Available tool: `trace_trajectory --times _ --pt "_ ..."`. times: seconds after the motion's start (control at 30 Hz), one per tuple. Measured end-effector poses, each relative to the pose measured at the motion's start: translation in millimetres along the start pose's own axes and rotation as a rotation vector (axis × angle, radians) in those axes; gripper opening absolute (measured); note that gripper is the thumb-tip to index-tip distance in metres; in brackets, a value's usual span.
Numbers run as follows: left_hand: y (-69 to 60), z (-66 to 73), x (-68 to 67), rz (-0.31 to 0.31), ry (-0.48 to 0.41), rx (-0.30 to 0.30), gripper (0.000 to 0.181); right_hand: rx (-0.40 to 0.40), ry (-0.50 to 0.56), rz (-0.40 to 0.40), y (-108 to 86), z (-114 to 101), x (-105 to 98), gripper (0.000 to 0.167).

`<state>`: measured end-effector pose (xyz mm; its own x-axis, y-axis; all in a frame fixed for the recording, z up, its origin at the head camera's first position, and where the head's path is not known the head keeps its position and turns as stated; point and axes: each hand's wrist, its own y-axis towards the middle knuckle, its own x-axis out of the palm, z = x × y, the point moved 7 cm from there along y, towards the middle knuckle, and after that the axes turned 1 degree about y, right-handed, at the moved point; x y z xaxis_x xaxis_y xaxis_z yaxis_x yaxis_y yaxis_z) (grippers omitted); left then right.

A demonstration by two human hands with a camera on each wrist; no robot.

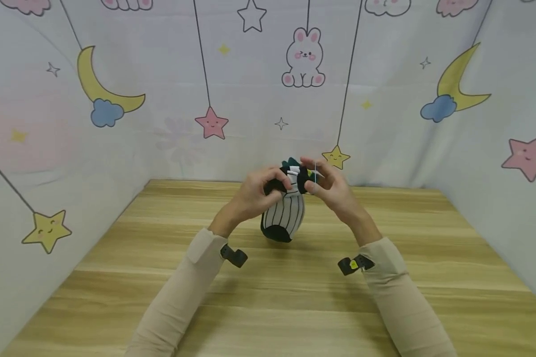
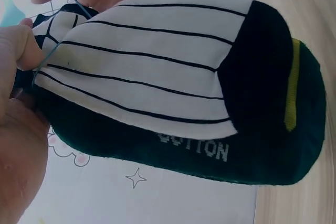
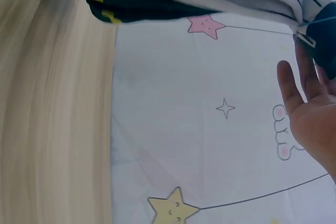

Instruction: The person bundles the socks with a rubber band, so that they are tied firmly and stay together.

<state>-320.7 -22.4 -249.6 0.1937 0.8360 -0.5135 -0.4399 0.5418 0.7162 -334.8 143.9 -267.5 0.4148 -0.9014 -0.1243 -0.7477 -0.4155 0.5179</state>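
Note:
A bundled pair of socks [image 1: 282,213], white with black stripes and dark green, hangs upright above the table. "COTTON" is lettered on the dark green sock [image 2: 205,148] in the left wrist view. My left hand [image 1: 260,192] grips the bundle near its upper end. A thin blue band [image 2: 47,59] crosses the gathered part there. It stretches out to my right hand [image 1: 332,187], where it spans between thumb and fingers. The right wrist view shows the fingers [image 3: 287,80] of that hand extended beside the socks; its thumb is hidden there.
Beneath the hands lies a wood-grain table [image 1: 277,307]. Pale fabric walls [image 1: 259,74] printed with stars, moons and a rabbit stand behind and at both sides. A black strap with a camera mount sits on each wrist, over beige sleeves [image 1: 174,297].

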Motion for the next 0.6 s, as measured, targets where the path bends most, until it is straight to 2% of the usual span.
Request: trace_trajectory --times 0.1,0.23,0.33,0.43,0.6 --pt "0.3 0.9 2.0 -0.021 0.020 0.011 0.027 0.024 -0.113 -0.034 -1.1 -4.1 5.4 0.084" --pt "0.1 2.0 6.2 -0.073 0.104 0.028 0.032 0.055 -0.261 -0.038 -3.6 -3.4 7.6 0.072" --pt "-1.2 0.8 10.0 -0.122 0.138 0.021 0.039 0.061 -0.284 -0.054 -3.8 -0.7 9.2 0.062" --pt "-1.5 1.2 13.3 -0.162 0.147 0.020 0.045 0.055 -0.276 -0.072 -3.6 1.5 11.0 0.060" --pt "-1.1 1.9 15.0 -0.196 0.182 0.044 0.053 0.037 -0.247 -0.094 -3.2 3.0 12.4 0.056"
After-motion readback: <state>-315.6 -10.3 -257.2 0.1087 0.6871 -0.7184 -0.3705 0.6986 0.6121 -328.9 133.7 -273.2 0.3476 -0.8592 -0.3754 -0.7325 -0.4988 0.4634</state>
